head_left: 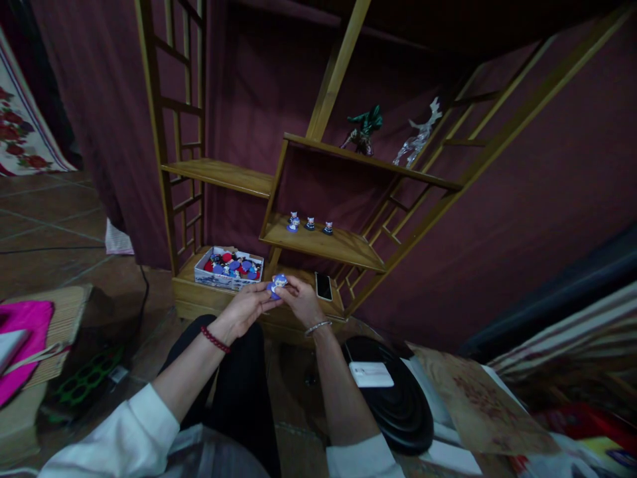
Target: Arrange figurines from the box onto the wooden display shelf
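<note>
Between my two hands is a small purple-and-white figurine [277,284] on a purple base. My left hand [246,307] pinches it from the left, and my right hand [299,299] has its fingers closed on the right side. Beyond them, on the middle wooden shelf [323,244], stand several similar small figurines; a purple-based figurine [293,226] is in front at the left, with a dark-based figurine [310,224] and another figurine [328,228] to its right. A patterned cardboard box [219,279] full of red, purple and dark figurines sits on the lower shelf, left of my hands.
A phone [323,286] lies on the lower shelf at right. The top shelf carries a green figure [367,126] and a clear deer statue [421,133]. Right of my arm is a round black object [398,411] with a white box [371,374] on it. A lattice post [166,133] borders the left.
</note>
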A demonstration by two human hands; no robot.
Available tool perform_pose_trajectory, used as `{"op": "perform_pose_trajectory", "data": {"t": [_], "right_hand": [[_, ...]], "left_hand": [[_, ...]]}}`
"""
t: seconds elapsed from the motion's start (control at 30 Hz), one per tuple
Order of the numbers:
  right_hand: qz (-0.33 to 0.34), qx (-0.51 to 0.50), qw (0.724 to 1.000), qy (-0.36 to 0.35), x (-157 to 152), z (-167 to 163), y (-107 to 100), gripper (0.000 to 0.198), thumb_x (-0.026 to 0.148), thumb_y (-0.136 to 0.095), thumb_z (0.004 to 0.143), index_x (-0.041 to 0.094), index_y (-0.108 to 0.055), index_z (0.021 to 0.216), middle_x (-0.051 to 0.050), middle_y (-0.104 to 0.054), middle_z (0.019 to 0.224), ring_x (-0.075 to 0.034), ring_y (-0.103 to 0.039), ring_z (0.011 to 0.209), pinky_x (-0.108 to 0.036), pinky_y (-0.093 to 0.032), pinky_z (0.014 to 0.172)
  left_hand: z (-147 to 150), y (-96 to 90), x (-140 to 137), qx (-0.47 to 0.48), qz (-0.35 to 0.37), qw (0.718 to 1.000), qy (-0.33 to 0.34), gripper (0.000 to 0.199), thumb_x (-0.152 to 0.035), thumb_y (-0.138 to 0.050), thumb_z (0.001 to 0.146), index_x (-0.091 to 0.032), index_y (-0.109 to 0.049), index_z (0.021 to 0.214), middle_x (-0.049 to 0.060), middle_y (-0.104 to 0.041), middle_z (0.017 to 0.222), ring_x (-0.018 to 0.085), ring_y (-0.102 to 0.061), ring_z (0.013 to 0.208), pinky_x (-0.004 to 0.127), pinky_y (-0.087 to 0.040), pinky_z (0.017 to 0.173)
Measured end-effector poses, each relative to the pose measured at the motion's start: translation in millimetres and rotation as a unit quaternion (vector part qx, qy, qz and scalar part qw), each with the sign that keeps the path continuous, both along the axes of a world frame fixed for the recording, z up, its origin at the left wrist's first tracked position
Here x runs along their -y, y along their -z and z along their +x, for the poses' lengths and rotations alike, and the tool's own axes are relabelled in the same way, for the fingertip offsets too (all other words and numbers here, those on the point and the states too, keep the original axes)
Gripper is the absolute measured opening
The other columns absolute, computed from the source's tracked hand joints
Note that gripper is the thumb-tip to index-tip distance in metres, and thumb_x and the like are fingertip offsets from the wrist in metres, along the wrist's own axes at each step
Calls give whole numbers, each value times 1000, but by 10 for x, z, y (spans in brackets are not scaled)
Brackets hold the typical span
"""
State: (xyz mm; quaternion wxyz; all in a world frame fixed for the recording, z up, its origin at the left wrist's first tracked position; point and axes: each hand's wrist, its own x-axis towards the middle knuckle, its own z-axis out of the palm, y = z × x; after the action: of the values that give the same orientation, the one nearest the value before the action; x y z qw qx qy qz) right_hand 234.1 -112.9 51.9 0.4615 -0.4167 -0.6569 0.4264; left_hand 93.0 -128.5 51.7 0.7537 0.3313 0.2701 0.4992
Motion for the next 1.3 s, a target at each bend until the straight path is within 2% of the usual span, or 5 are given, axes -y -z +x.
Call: {"op": "perform_pose_trajectory", "data": {"t": [0.53,0.77,1.07,1.2,1.3], "right_hand": [[13,-30,999,-29,-110,217,-15,41,26,-66,65,20,-54,104,-2,-62,101,-16,-59,92,-30,-45,85],[34,0,999,29,-341,403,-61,37,28,-66,64,19,-57,100,-3,-64,97,-17,-60,89,-33,-46,85],[54,3,993,109,-711,615,-271,35,32,-65,65,18,-58,96,-4,-67,90,-17,-62,80,-32,-50,77],[61,17,987,146,-950,743,-301,33,35,-65,65,18,-58,93,-4,-67,88,-17,-62,80,-29,-50,76],[48,12,987,154,-1132,812,-278,34,36,-64,65,19,-58,93,-3,-67,86,-17,-63,79,-27,-50,74]], "left_hand": [[240,-187,-158,-26,-26,999,-20,23,4,-44,76,-8,-61,86,10,-68,81,13,-64,76,25,-50,79],[493,-184,-470,-27,-11,999,-30,19,4,-50,73,-11,-57,83,7,-66,79,12,-62,72,24,-50,72],[664,-442,-817,-93,11,995,-45,17,-2,-53,71,-12,-57,84,5,-63,75,11,-59,65,25,-49,66],[598,-625,-649,-136,92,976,-146,16,-10,-57,70,-14,-62,84,3,-62,80,11,-57,67,21,-44,59],[464,-767,-353,-55,201,978,-21,17,-23,-59,73,-16,-65,87,7,-64,87,19,-58,84,26,-45,66]]}}
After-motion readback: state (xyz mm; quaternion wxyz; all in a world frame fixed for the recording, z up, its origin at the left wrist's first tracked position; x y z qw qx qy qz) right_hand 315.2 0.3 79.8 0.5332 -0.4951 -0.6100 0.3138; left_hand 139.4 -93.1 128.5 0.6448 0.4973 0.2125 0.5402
